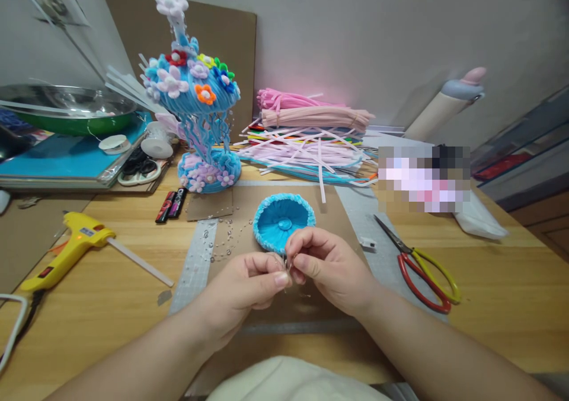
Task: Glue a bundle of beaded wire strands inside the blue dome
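My left hand [249, 288] and my right hand [329, 264] meet above a brown cardboard sheet [311, 205], each pinched closed on something tiny and thin between the fingertips; I cannot make out what it is. A blue pipe-cleaner bowl [281, 218] lies tilted just behind my fingers, touching them at its near rim. A strand of clear beads [222, 241] trails over the cardboard to the left of my hands.
A blue pipe-cleaner sculpture with coloured flowers [195, 110] stands at the back. Piles of pipe cleaners [306, 140] lie behind right. A yellow glue gun [66, 250] rests left, red-and-yellow scissors [422, 267] right. A steel bowl [66, 107] sits on books far left.
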`<action>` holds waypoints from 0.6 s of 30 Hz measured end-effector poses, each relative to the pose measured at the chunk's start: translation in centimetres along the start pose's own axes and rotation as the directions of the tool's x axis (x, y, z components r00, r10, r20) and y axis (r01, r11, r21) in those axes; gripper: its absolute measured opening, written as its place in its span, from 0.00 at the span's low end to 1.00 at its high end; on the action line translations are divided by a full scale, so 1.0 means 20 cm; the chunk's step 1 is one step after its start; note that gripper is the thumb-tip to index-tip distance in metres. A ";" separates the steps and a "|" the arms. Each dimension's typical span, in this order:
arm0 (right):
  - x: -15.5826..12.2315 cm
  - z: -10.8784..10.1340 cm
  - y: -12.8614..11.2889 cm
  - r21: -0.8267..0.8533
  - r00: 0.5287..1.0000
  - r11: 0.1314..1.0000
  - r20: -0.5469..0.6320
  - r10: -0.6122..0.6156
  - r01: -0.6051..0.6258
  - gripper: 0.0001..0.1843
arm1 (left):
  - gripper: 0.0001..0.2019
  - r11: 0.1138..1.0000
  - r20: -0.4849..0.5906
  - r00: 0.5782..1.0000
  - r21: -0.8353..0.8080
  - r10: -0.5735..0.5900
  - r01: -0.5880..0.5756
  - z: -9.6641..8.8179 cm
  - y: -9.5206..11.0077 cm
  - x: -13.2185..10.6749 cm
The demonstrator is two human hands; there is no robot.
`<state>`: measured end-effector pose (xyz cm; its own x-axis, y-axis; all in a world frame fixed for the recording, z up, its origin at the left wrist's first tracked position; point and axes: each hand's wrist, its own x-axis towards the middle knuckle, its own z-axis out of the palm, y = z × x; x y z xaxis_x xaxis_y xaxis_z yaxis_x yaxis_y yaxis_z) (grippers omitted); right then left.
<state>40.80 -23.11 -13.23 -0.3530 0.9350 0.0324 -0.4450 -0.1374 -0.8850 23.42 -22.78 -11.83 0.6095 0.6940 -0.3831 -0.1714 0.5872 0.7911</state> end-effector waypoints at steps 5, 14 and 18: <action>0.00 -0.02 0.00 0.013 0.996 0.999 0.077 -0.034 0.033 0.04 | 0.14 0.998 0.080 0.996 -0.061 -0.031 0.036 0.00 0.01 -0.01; 0.00 0.04 0.01 -0.080 0.997 0.997 -0.072 -0.007 0.002 0.12 | 0.13 0.998 -0.016 0.998 -0.027 0.058 -0.058 -0.01 0.00 0.01; 0.00 0.06 0.00 -0.225 0.989 0.963 -0.020 0.144 -0.145 0.17 | 0.11 0.991 -0.110 0.986 -0.043 0.122 -0.127 -0.03 -0.01 0.02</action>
<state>39.84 -23.52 -12.59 -0.3969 0.9118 -0.1052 -0.1919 -0.1945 -0.9620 23.30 -22.42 -12.48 0.4956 0.8018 -0.3339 -0.2808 0.5117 0.8119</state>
